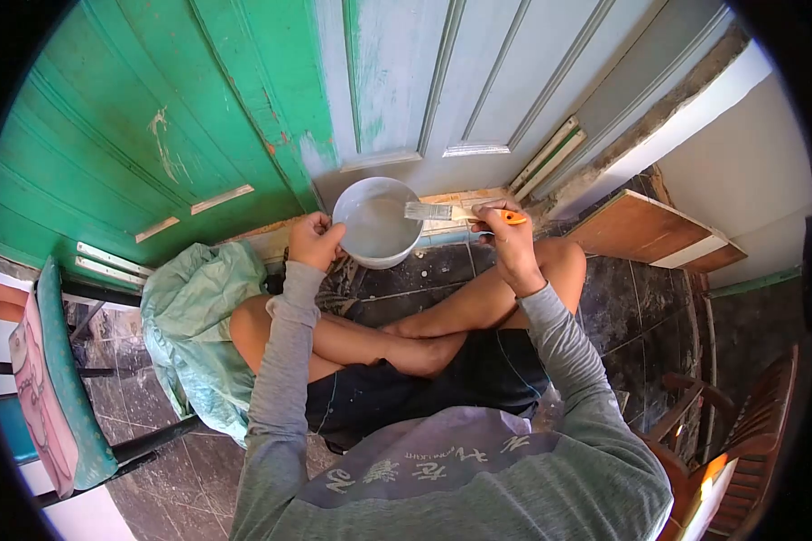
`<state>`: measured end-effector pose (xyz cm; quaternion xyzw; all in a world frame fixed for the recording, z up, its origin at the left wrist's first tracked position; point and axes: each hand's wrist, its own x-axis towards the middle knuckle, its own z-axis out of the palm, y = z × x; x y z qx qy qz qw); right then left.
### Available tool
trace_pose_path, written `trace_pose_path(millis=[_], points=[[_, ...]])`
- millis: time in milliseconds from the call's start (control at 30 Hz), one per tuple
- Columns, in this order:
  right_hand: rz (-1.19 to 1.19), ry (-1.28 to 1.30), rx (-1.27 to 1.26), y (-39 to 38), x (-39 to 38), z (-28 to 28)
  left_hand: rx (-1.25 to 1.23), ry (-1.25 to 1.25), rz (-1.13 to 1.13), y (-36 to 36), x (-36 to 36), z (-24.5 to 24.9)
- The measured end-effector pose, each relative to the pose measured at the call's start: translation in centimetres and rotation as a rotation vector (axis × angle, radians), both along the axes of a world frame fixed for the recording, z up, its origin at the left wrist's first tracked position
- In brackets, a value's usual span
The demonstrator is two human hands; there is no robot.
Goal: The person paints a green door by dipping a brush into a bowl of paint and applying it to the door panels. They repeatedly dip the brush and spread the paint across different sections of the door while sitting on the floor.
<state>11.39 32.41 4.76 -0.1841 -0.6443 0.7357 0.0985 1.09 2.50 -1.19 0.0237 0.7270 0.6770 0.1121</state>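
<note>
My left hand [315, 242] is closed on the left rim of a white paint bucket [377, 261], thumb at the edge. Grey paint [374, 221] lies inside the bucket. My right hand [510, 236] grips a paintbrush [465, 214] by its orange-tipped wooden handle. The brush lies level, its grey-coated bristles pointing left over the bucket's right rim. In front stands a panelled door, with a green part [162, 108] on the left and a grey-painted part [478, 72] on the right. Green streaks show through the grey near their border.
A crumpled pale green cloth [194, 316] lies by my left knee. A chair with a teal edge [77, 388] stands at left, a wooden chair [740, 433] at lower right. A brown board [650, 230] leans at right. Dark tiles [618, 307] are paint-spotted.
</note>
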Motion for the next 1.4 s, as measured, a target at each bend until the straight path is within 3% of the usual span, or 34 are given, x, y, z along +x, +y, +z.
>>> trace_pose_path(millis=[300, 533, 1067, 1233, 1400], points=[[-0.069, 0.004, -0.114, -0.3, -0.7, 0.0, 0.006, -0.005, -0.005, -0.3, -0.6, 0.6], [0.024, 0.125, 0.051, -1.2, -0.7, 1.0, 0.022, -0.006, 0.015, -0.8, -0.8, 1.0], [-0.008, 0.068, -0.070, -1.4, -0.9, 1.0, 0.087, -0.039, 0.046, -1.4, -1.1, 1.6], [-0.034, 0.068, -0.064, -1.7, -1.0, 1.3, -0.004, 0.026, 0.032, -1.5, -1.1, 2.2], [0.006, 0.182, -0.035, -1.9, -1.7, 1.8, -0.012, 0.032, 0.035, -2.0, -1.2, 2.2]])
